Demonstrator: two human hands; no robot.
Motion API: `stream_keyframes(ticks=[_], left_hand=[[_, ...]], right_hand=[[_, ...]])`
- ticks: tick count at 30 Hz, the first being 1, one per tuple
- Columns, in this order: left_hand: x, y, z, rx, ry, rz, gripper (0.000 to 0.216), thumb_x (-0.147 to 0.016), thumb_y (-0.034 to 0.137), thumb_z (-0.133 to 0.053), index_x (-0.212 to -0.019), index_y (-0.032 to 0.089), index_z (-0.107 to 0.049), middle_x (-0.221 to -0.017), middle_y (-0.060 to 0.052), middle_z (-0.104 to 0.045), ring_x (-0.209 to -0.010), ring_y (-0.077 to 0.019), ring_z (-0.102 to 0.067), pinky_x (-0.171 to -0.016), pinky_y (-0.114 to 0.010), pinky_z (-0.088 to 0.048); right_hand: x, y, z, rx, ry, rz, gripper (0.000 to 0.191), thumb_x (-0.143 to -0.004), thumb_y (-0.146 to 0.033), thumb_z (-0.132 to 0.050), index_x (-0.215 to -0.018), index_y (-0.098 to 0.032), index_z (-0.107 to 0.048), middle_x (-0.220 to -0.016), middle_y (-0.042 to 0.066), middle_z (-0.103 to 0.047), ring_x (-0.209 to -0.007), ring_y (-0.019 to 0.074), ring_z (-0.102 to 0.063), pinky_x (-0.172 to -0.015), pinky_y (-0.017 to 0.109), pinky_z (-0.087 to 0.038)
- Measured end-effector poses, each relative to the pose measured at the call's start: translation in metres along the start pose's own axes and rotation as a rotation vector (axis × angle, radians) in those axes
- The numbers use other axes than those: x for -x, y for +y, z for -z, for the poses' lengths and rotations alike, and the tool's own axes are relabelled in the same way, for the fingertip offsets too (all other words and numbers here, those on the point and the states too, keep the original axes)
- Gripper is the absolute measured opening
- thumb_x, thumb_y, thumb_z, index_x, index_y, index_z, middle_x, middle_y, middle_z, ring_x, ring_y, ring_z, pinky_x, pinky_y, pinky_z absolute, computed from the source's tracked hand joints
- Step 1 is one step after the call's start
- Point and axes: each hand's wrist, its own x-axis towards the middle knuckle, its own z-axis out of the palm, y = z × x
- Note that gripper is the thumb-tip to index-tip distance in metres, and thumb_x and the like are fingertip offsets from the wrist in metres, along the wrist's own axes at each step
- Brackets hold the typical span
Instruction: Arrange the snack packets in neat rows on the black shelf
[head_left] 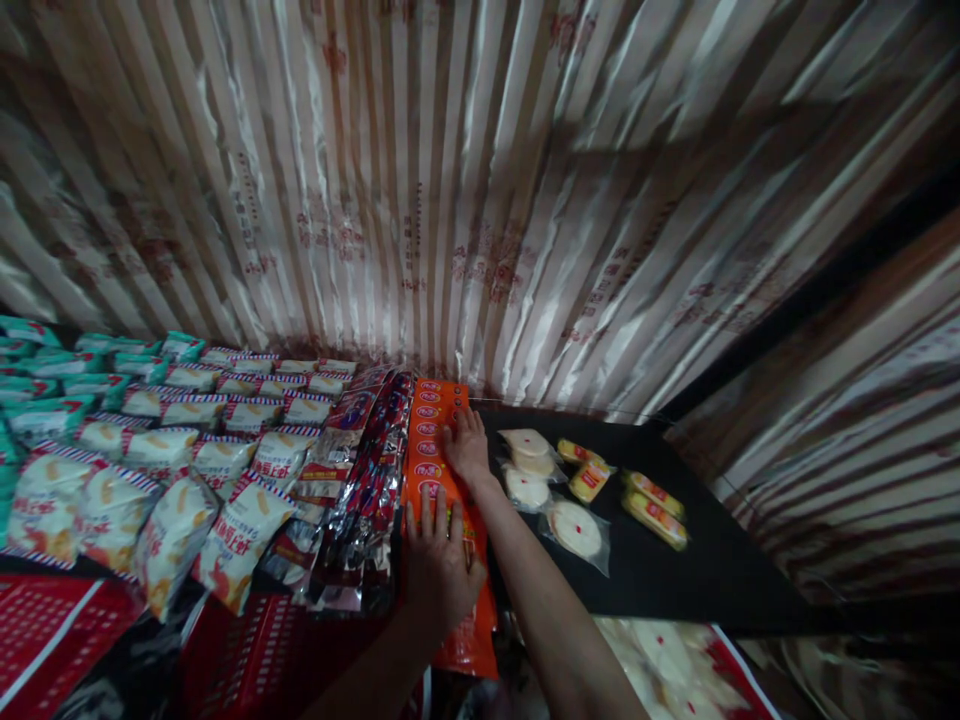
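A row of orange snack packets (433,440) stands on a dark shelf (697,570), running away from me. My left hand (437,562) lies flat on the near end of that row, fingers stretched out. My right hand (466,446) rests further back against the same row, fingers spread and pressed on the packets' right side. Neither hand grips anything. Just right of my right forearm lie clear-wrapped round white cakes (576,528) and small yellow wrapped bars (654,508).
Left of the orange row stand shiny dark red-blue packets (365,480), then rows of white snack bags (176,470) and teal bags (52,370). A striped foil-like sheet (465,200) forms the back wall. A red basket (240,655) sits below.
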Motion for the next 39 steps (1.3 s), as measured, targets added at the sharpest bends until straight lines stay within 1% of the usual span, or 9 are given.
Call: stream_keyframes(ticks=[6,9,12,15,17,25,31,34,39], left_hand=[[-0.003,0.000,0.007,-0.031,-0.073,-0.003,0.055,-0.078,0.041,-0.045,-0.125,0.015,-0.052,-0.138,-0.013,-0.043,-0.129,-0.0346,-0.034,-0.105,-0.055,-0.024],[-0.004,0.000,0.009,-0.064,-0.091,-0.034,0.055,-0.079,0.038,-0.044,-0.129,0.015,-0.048,-0.138,-0.013,-0.043,-0.128,-0.0347,-0.036,-0.103,-0.055,-0.028],[-0.003,-0.002,0.007,-0.098,-0.095,-0.076,0.058,-0.079,0.032,-0.045,-0.135,0.022,-0.040,-0.138,-0.011,-0.044,-0.126,-0.0344,-0.038,-0.102,-0.058,-0.027],[-0.003,-0.004,0.000,-0.124,-0.089,-0.109,0.065,-0.077,0.028,-0.046,-0.140,0.026,-0.029,-0.140,-0.008,-0.042,-0.128,-0.0342,-0.035,-0.103,-0.059,-0.024],[-0.003,-0.004,-0.003,-0.125,-0.091,-0.110,0.066,-0.077,0.028,-0.046,-0.140,0.028,-0.027,-0.140,-0.006,-0.042,-0.128,-0.0345,-0.034,-0.103,-0.060,-0.023],[-0.003,-0.004,0.003,-0.080,-0.079,-0.087,0.057,-0.079,0.031,-0.043,-0.135,0.024,-0.040,-0.137,-0.009,-0.045,-0.128,-0.0354,-0.033,-0.102,-0.059,-0.023],[-0.003,-0.005,0.001,-0.082,-0.108,-0.098,0.054,-0.079,0.031,-0.046,-0.133,0.023,-0.044,-0.138,-0.010,-0.043,-0.127,-0.0359,-0.034,-0.102,-0.058,-0.022],[-0.003,-0.002,0.004,-0.070,-0.097,-0.047,0.054,-0.080,0.036,-0.045,-0.131,0.019,-0.047,-0.140,-0.011,-0.042,-0.129,-0.0357,-0.031,-0.104,-0.056,-0.021],[-0.001,0.003,0.004,-0.011,-0.023,0.027,0.055,-0.081,0.046,-0.045,-0.127,0.018,-0.051,-0.138,-0.010,-0.044,-0.129,-0.0330,-0.032,-0.107,-0.053,-0.021]], right_hand=[[-0.008,-0.039,-0.009,0.151,-0.219,0.142,0.050,-0.090,-0.032,-0.032,-0.136,-0.015,-0.040,-0.148,0.007,-0.028,-0.139,0.0250,-0.006,-0.109,0.044,-0.013],[-0.010,-0.048,-0.013,0.222,-0.299,0.134,0.052,-0.090,-0.035,-0.030,-0.139,-0.019,-0.034,-0.149,0.005,-0.026,-0.139,0.0270,-0.001,-0.108,0.047,-0.010],[-0.009,-0.052,-0.014,0.279,-0.327,0.100,0.051,-0.090,-0.036,-0.029,-0.139,-0.021,-0.034,-0.149,0.004,-0.025,-0.139,0.0280,-0.001,-0.107,0.048,-0.008],[-0.007,-0.056,-0.013,0.306,-0.331,0.076,0.052,-0.089,-0.035,-0.030,-0.138,-0.019,-0.036,-0.149,0.006,-0.026,-0.139,0.0286,-0.004,-0.107,0.047,-0.009],[-0.006,-0.057,-0.014,0.304,-0.319,0.074,0.053,-0.088,-0.034,-0.032,-0.138,-0.017,-0.037,-0.148,0.007,-0.026,-0.139,0.0291,-0.006,-0.107,0.047,-0.010],[-0.010,-0.047,-0.022,0.234,-0.273,0.130,0.050,-0.087,-0.034,-0.035,-0.136,-0.023,-0.041,-0.145,0.004,-0.035,-0.139,0.0292,-0.006,-0.107,0.050,-0.010],[-0.012,-0.043,-0.026,0.217,-0.283,0.144,0.049,-0.087,-0.033,-0.036,-0.135,-0.025,-0.042,-0.145,0.004,-0.034,-0.139,0.0290,-0.005,-0.106,0.051,-0.009],[-0.014,-0.038,-0.025,0.147,-0.275,0.154,0.049,-0.089,-0.034,-0.033,-0.137,-0.024,-0.038,-0.147,0.004,-0.031,-0.139,0.0257,-0.009,-0.108,0.049,-0.011],[-0.016,-0.008,-0.007,0.019,-0.106,0.113,0.050,-0.092,-0.033,-0.028,-0.137,-0.015,-0.038,-0.147,0.008,-0.029,-0.138,0.0208,-0.014,-0.111,0.041,-0.017]])
